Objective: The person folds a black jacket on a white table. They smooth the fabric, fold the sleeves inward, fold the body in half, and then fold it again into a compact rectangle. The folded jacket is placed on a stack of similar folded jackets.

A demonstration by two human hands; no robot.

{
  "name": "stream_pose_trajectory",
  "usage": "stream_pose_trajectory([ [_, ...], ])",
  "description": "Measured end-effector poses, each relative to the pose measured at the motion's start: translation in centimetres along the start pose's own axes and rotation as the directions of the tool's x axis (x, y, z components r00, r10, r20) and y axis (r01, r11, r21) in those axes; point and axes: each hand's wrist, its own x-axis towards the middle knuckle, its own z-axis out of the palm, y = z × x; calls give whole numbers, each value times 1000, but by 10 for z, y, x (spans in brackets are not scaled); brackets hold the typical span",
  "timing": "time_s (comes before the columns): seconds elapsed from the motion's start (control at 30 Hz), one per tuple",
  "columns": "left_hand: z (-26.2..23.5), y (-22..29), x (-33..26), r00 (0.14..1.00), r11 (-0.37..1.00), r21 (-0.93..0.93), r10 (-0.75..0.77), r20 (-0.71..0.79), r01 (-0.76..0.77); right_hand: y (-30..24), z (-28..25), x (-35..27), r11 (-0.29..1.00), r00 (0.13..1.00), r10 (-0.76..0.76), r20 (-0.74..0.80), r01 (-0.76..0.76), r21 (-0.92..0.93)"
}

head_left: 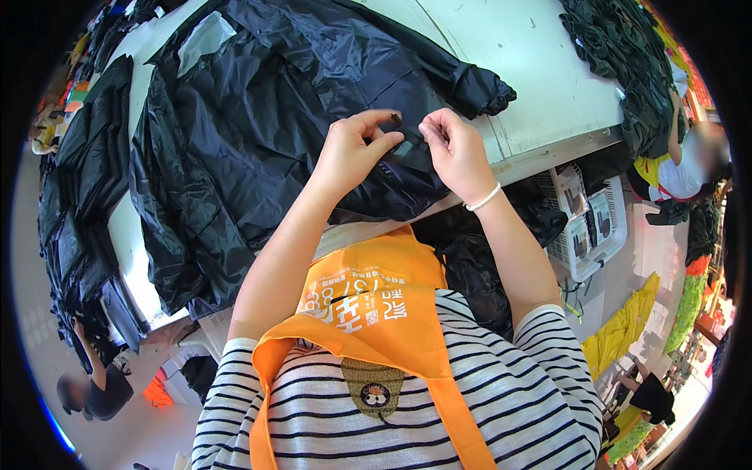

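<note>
A dark navy, shiny jacket (258,117) lies spread on the white table in front of me, one sleeve (470,86) stretching to the right. Above its lower right part, my left hand (352,153) is closed, thumb and index finger curled toward each other. A small dark piece (395,119) shows at its index fingertip, too small to name. Close by on the right, my right hand (458,153) has its fingertips pinched together; whatever they hold is hidden. A white beaded bracelet (484,197) circles that wrist.
Stacked dark garments (86,180) hang over the table's left side, and another dark pile (627,70) lies at the far right. Below the table edge (548,153) stands a white plastic basket (587,227). Yellow fabric (627,329) lies lower right. Other people work at both sides.
</note>
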Motion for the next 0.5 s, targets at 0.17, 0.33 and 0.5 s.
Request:
stream_pose_trajectory([
  [0.17,3,6,-1,880,778,451,474,36,-438,13,-8,9,956,949,167,266,-221,190],
  [0.33,5,-1,4,920,858,363,391,-4,-363,5,-11,14,953,957,162,242,-216,213],
  [0.5,18,4,16,883,874,311,438,-169,-374,-6,-17,24,986,978,116,176,-134,96],
])
